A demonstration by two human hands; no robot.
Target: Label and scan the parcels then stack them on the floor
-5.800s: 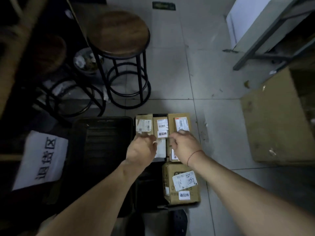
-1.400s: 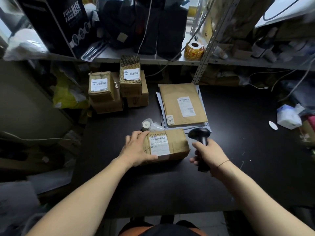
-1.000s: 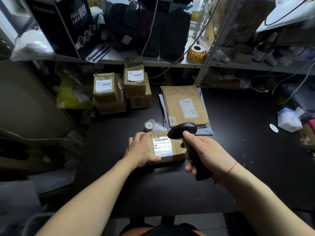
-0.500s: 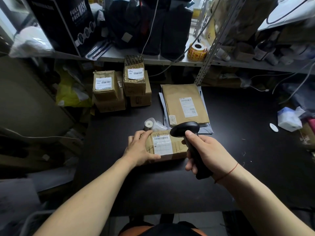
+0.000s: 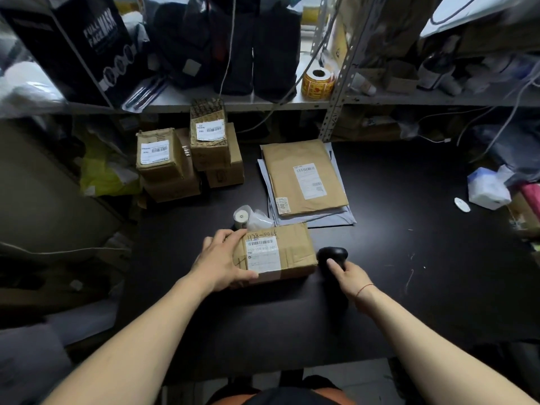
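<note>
Cardboard boxes (image 5: 159, 154) sit stacked back-left on black table (image 5: 409, 273). I see L hand (image 5: 219, 263) gripping parcel (image 5: 292, 252), label up, by its left end, near table centre; just R of it, R hand (image 5: 349, 277) curls round black scanner (image 5: 333, 254).

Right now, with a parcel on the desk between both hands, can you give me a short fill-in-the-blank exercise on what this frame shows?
1. The left hand grips the ____ end of the cardboard parcel.
2. The right hand holds the black scanner just to the ____ of that parcel.
3. The small sticker at the corner of the brown envelope reads ____.

Missing words: left; right; 0073
</note>
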